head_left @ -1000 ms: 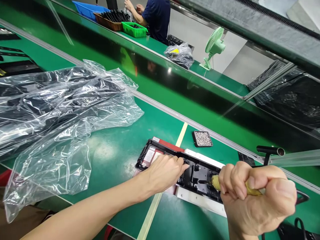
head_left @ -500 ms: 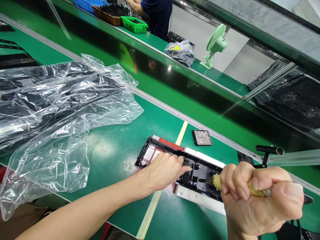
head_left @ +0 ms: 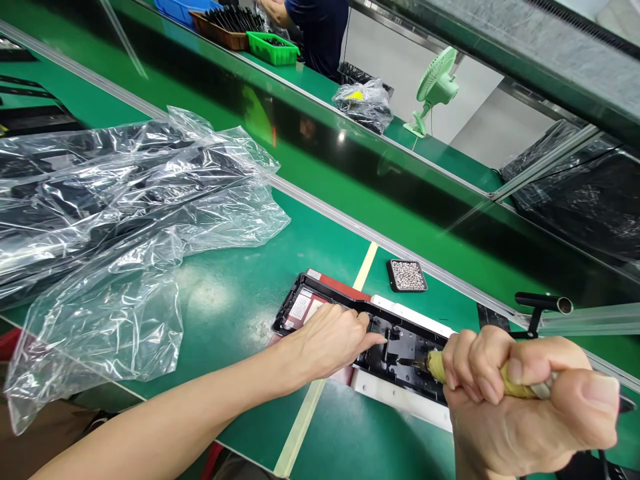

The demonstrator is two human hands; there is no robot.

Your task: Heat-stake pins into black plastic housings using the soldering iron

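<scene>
Clenching the yellow-handled tool [head_left: 437, 366] in the right hand [head_left: 527, 403], resting the left hand [head_left: 325, 340], half-curled with grasp unclear, on the black casing [head_left: 413, 343] over the white fixture [head_left: 415, 404], apparently working midway, remaining visibly unfinished to an uncertain extent

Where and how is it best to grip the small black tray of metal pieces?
Probably grip the tray by two opposite outer walls, from above and the left, since the metal rail passes close by its far right corner. Its open top is full of metal pieces, so keep it level.
</scene>
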